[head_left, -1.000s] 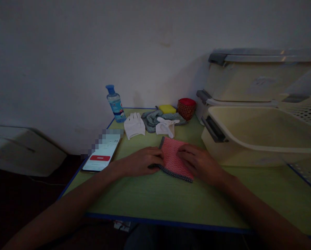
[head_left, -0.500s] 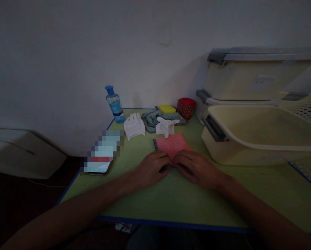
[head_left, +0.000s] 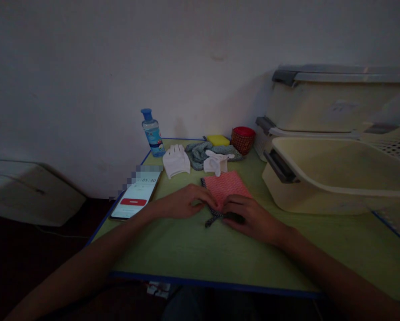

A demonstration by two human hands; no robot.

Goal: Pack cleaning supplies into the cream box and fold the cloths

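A pink textured cleaning cloth (head_left: 224,185) with a dark checked border lies on the table in front of me. My left hand (head_left: 193,201) rests its outstretched fingertips on the cloth's left near part, the thumb standing apart. My right hand (head_left: 249,218) has its fingers curled at the near right edge, pinching the cloth there. A short piece of the dark border sticks out toward me between the hands. Just behind the cloth lie a white glove (head_left: 216,163), a second white glove (head_left: 176,160) and a crumpled grey-green cloth (head_left: 199,154).
A phone (head_left: 138,194) lies at the table's left edge, with a blue bottle (head_left: 153,136) behind it. A yellow sponge (head_left: 218,140) and a red woven basket (head_left: 243,140) stand at the back. An open cream bin (head_left: 307,198) and a lidded box (head_left: 307,104) occupy the right.
My hands came together at the cloth's near edge. Since then my left hand has moved slightly left and away from me, its fingers straighter. The near edge now appears folded.
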